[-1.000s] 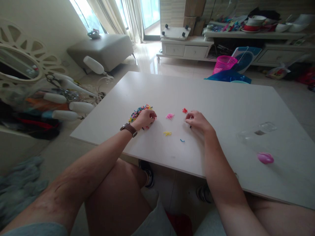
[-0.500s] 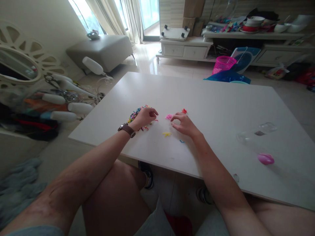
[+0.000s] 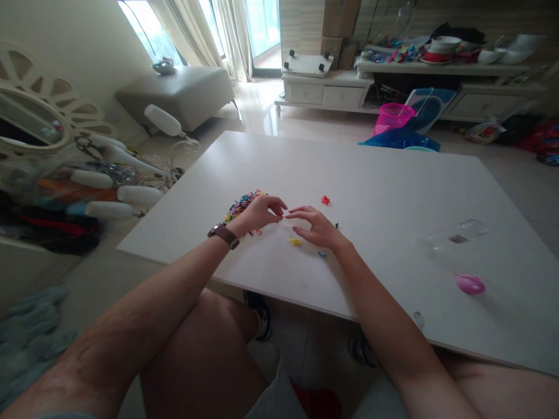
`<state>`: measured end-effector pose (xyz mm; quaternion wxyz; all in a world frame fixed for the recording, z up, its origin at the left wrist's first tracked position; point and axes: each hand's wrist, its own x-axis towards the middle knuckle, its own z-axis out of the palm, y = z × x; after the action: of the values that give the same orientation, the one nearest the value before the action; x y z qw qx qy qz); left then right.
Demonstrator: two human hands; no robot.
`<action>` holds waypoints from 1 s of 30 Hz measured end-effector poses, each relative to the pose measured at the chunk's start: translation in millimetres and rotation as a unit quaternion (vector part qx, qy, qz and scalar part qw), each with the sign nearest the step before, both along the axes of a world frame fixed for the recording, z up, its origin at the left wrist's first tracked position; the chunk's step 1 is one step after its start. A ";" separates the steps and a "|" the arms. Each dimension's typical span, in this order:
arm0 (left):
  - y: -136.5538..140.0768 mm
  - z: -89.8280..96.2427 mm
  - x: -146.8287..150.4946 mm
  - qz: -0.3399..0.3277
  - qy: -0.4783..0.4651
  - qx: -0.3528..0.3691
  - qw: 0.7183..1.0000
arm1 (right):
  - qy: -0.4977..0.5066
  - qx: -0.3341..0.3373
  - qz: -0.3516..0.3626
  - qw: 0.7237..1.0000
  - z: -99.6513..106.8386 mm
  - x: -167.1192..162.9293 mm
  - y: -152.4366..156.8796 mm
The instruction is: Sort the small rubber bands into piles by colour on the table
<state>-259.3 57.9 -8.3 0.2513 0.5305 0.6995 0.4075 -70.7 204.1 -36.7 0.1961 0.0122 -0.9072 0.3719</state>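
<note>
My left hand (image 3: 264, 212), with a brown-strapped watch on the wrist, is closed in a pinch at the right edge of a pile of small multicoloured rubber bands (image 3: 242, 205). A tiny reddish piece, seemingly one such band, shows at its fingertips. Close by on the right, my right hand (image 3: 315, 226) has its fingers stretched toward the left fingertips, thumb apart, and nothing visible in it. Around it lie a red cluster of bands (image 3: 325, 199), a yellow cluster (image 3: 295, 241), a blue band (image 3: 322, 254) and a black one (image 3: 336, 225). The pink cluster is hidden by my right hand.
On the right of the white table (image 3: 384, 192) lie a clear plastic bottle (image 3: 458, 238), a pink egg-shaped object (image 3: 470, 284) and a small clear piece (image 3: 418, 319) by the front edge. A pink basket (image 3: 393, 118) stands beyond the far edge.
My left hand has moved slightly right and now pinches at the fingertips. My right hand has shifted left, its fingers straighter, covering the pink cluster and uncovering the black band.
</note>
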 end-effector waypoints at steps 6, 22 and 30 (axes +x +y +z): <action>2.3 -1.8 2.5 -0.021 -0.021 0.015 0.999 | 0.008 -0.010 0.026 1.000 -0.9 -2.5 -5.1; 4.0 -5.0 2.5 -0.021 -0.038 -0.008 0.999 | 0.029 0.010 -0.134 0.990 4.2 3.6 18.7; 0.1 0.0 3.6 -0.012 -0.040 -0.034 0.999 | -0.100 0.106 -0.346 0.927 -12.9 17.0 60.1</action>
<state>-255.7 58.1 -8.3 0.3021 0.5128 0.6963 0.4012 -53.7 264.3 -49.6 0.2181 -0.3192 -0.9042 0.1816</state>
